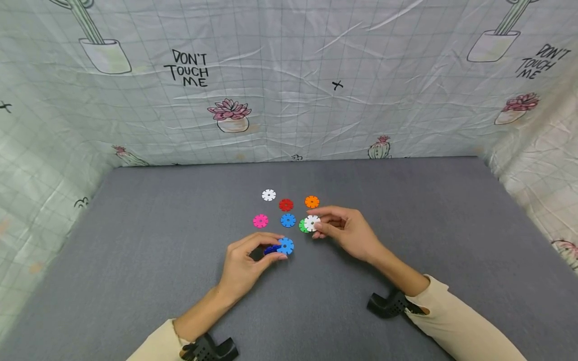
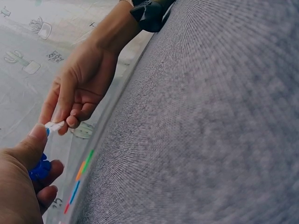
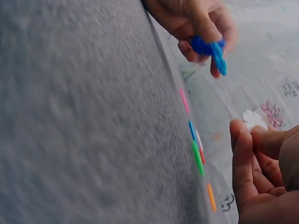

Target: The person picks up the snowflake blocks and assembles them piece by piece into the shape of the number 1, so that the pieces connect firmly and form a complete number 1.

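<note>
My left hand (image 1: 244,258) pinches a light blue notched plastic disc (image 1: 285,246) between thumb and fingers. A dark blue notched disc (image 3: 202,45) sits against it at an angle, within the same grip. My right hand (image 1: 347,231) holds a white notched disc (image 1: 311,223) by its edge with thumb and fingertips. The right wrist view shows the white disc (image 3: 253,120) standing up from the fingertips, apart from the blue pieces. Under the right hand, a green disc (image 1: 303,226) lies partly hidden behind the white one in the head view.
On the grey table (image 1: 180,210) beyond my hands lie a pink disc (image 1: 260,221), a blue disc (image 1: 288,220), a red disc (image 1: 286,204), an orange disc (image 1: 312,201) and another white disc (image 1: 268,195). A printed cloth (image 1: 289,115) hangs behind the table's far edge.
</note>
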A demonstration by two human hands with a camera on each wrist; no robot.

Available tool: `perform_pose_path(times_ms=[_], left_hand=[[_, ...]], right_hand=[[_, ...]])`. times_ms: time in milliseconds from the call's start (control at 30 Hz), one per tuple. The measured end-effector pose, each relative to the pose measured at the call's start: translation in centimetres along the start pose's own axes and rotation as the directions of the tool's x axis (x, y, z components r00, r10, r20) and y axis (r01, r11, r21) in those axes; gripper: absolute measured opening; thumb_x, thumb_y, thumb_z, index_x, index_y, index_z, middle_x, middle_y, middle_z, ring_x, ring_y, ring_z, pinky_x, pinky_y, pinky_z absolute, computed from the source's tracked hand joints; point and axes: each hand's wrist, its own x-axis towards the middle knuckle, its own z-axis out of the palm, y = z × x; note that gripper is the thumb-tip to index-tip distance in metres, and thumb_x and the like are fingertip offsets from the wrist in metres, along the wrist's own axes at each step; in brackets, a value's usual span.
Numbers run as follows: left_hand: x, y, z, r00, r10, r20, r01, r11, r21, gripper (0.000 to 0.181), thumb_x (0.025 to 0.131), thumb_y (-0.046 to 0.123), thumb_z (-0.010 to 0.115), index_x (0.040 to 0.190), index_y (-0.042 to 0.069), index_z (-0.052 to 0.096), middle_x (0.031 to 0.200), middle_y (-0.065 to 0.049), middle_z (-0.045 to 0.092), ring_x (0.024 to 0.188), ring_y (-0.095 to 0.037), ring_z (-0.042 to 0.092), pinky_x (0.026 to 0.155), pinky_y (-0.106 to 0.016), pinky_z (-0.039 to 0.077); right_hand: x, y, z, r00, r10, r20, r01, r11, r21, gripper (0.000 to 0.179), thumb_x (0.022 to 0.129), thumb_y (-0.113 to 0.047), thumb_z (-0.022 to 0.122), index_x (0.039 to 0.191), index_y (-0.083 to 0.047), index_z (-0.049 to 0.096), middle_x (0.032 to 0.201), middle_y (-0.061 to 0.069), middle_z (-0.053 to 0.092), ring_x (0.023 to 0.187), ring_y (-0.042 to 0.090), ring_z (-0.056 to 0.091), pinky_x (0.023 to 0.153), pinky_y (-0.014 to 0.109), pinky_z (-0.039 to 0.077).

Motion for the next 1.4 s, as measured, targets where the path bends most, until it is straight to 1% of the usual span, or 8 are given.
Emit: perform_pose_path(times_ms=[133,300,567,667,867,1067,1233,1400], left_hand=[[0.0,0.0,0.0,1.000,-0.006,-0.013,0.006,1.000,0.007,0.029,0.067,-0.003,0.083,0.091,0.006,0.070,0.096,-0.007,0.071,0.086,-0.019,0.067,0.073,-0.020,0.049],[0.1,0.0,0.0,1.000,-0.009,-0.012,0.009,1.000,0.006,0.028,0.068,-0.002,0.083,0.091,0.006,0.070,0.096,-0.007,0.071,0.086,-0.018,0.067,0.072,-0.020,0.049],[0.1,0.0,0.0,1.000,0.009,-0.009,-0.009,1.000,-0.003,0.028,0.068,-0.002,0.083,0.091,0.006,0.070,0.096,-0.008,0.071,0.081,-0.016,0.066,0.065,-0.020,0.048],[0.1,0.0,-0.1,1.000,0.014,-0.007,-0.014,1.000,-0.007,0.027,0.069,0.000,0.083,0.091,0.006,0.070,0.096,-0.008,0.071,0.079,-0.015,0.065,0.064,-0.020,0.047],[0.1,0.0,-0.1,1.000,0.014,-0.008,-0.014,1.000,-0.020,0.025,0.070,0.001,0.083,0.091,0.005,0.069,0.096,-0.008,0.071,0.080,-0.016,0.066,0.068,-0.021,0.050],[0.0,0.0,0.0,1.000,-0.001,-0.017,0.000,0.998,-0.067,0.029,0.067,-0.006,0.082,0.091,0.004,0.069,0.095,-0.010,0.071,0.084,-0.020,0.067,0.073,-0.024,0.052],[0.1,0.0,0.1,1.000,-0.015,-0.017,0.013,0.994,-0.104,0.034,0.063,-0.014,0.080,0.090,0.001,0.069,0.093,-0.015,0.070,0.084,-0.025,0.068,0.074,-0.025,0.053],[0.5,1.0,-0.1,0.999,-0.041,-0.005,0.039,0.987,-0.158,0.033,0.062,-0.022,0.076,0.088,-0.005,0.067,0.090,-0.020,0.069,0.084,-0.029,0.068,0.075,-0.028,0.054]], right_hand=[[-0.1,1.2,0.5,0.999,-0.031,0.023,0.030,0.999,0.021,0.030,0.092,-0.001,0.062,0.122,-0.001,0.063,0.088,0.015,0.069,0.079,0.032,0.068,0.070,0.042,0.055],[-0.5,1.5,1.1,0.998,-0.045,0.052,0.044,0.998,0.037,0.029,0.091,-0.005,0.064,0.120,-0.005,0.064,0.087,0.010,0.070,0.077,0.030,0.068,0.070,0.039,0.055],[-0.7,1.2,2.0,0.997,-0.032,0.069,0.024,0.994,0.106,0.030,0.091,-0.005,0.064,0.121,0.001,0.062,0.088,0.012,0.070,0.079,0.032,0.069,0.070,0.040,0.055],[-0.8,1.2,2.3,0.996,-0.040,0.083,0.029,0.990,0.137,0.031,0.091,-0.003,0.063,0.121,0.003,0.060,0.090,0.016,0.070,0.080,0.033,0.069,0.071,0.041,0.055],[-1.1,1.2,2.6,0.993,-0.063,0.096,0.046,0.985,0.164,0.031,0.092,0.000,0.061,0.122,0.004,0.059,0.092,0.016,0.070,0.082,0.034,0.069,0.071,0.043,0.055],[-1.2,1.4,2.7,0.992,-0.082,0.098,0.066,0.985,0.158,0.031,0.091,0.002,0.061,0.123,0.003,0.059,0.090,0.012,0.071,0.081,0.034,0.068,0.070,0.042,0.055],[-1.3,1.5,2.8,0.989,-0.107,0.099,0.091,0.984,0.155,0.031,0.091,0.004,0.061,0.122,0.002,0.059,0.089,0.011,0.071,0.078,0.035,0.068,0.068,0.041,0.055],[-1.4,1.7,3.0,0.983,-0.150,0.108,0.129,0.975,0.178,0.030,0.090,0.007,0.060,0.120,0.005,0.060,0.088,0.014,0.070,0.077,0.036,0.067,0.066,0.042,0.055]])
